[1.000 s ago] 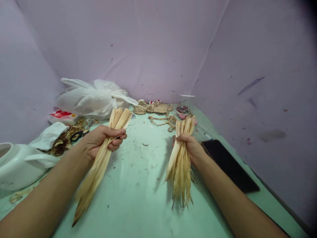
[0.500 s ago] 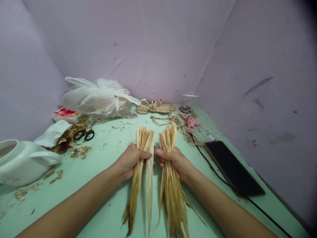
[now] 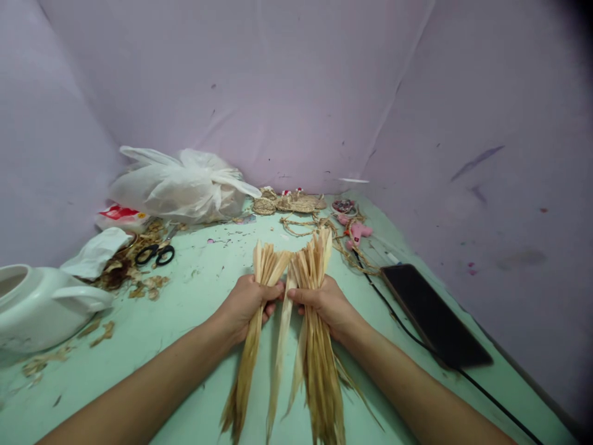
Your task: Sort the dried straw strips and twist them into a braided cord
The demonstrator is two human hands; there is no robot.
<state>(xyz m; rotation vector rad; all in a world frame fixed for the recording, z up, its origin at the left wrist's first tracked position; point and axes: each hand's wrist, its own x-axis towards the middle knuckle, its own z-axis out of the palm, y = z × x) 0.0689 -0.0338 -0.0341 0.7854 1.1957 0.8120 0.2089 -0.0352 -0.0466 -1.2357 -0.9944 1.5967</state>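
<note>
My left hand [image 3: 248, 303] is closed around a thin bundle of dried corn husk strips [image 3: 251, 358], pale at the top and browner at the hanging ends. A thicker bundle of the same strips [image 3: 319, 364] is gripped in my right hand [image 3: 327, 303]. Between the two bundles hangs a single pale strip [image 3: 280, 352]; my right thumb presses on it, and the left fingertips are close beside it. Both bundles are held upright, with their ragged lower ends toward me.
A white pitcher [image 3: 41, 309], black-handled scissors [image 3: 155, 254] and husk scraps [image 3: 152, 284] lie at left. Behind are a white plastic bag [image 3: 180, 185] and woven pieces [image 3: 296, 201]. A pink glue gun [image 3: 359, 233], twine [image 3: 296, 230], black cable [image 3: 407, 330] and phone [image 3: 435, 315] are at right.
The single pale strip has passed from my left thumb over to my right thumb and now leans against the thicker bundle. My hands have come slightly closer together.
</note>
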